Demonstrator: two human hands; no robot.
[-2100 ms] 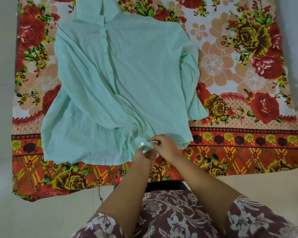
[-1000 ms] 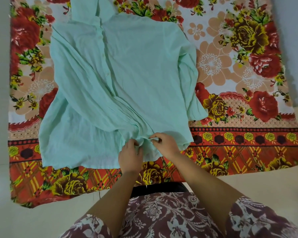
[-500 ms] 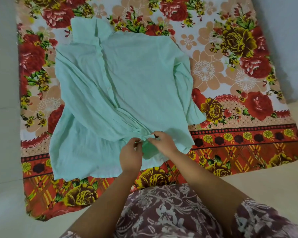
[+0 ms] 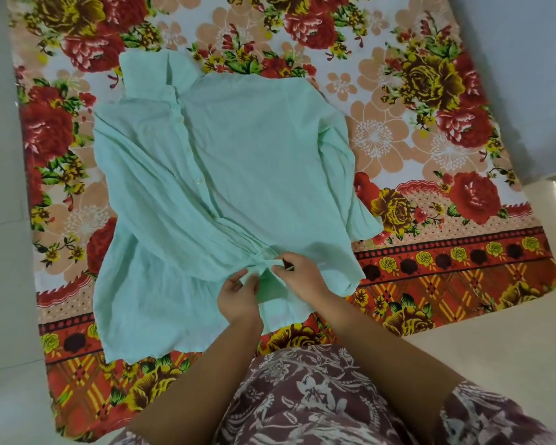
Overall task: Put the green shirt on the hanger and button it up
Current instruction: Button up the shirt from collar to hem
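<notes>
Fingers (image 4: 249,279) of my left hand (image 4: 238,295) and right hand (image 4: 299,274) pinch the bottom placket of the pale green crinkled-cloth shirt (image 4: 238,155), which lies flat toward the near edge of the red floral bedsheet (image 4: 446,277). Bunched fabric there could, I judge, let the button slip free or meet the wrong hole.

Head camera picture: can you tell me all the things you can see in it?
green shirt: one, pale green, flat on the sheet, collar farthest.
button: one seen, pale, midway up the shirt's front.
floral sheet: one, red, peach, yellow, under the shirt.
floor: one, pale, around the sheet.
patterned clothing: one, maroon and white, bottom edge, worn by the person.
left hand: one, pinching the shirt's front near the hem.
right hand: one, pinching there too, beside the left.
</notes>
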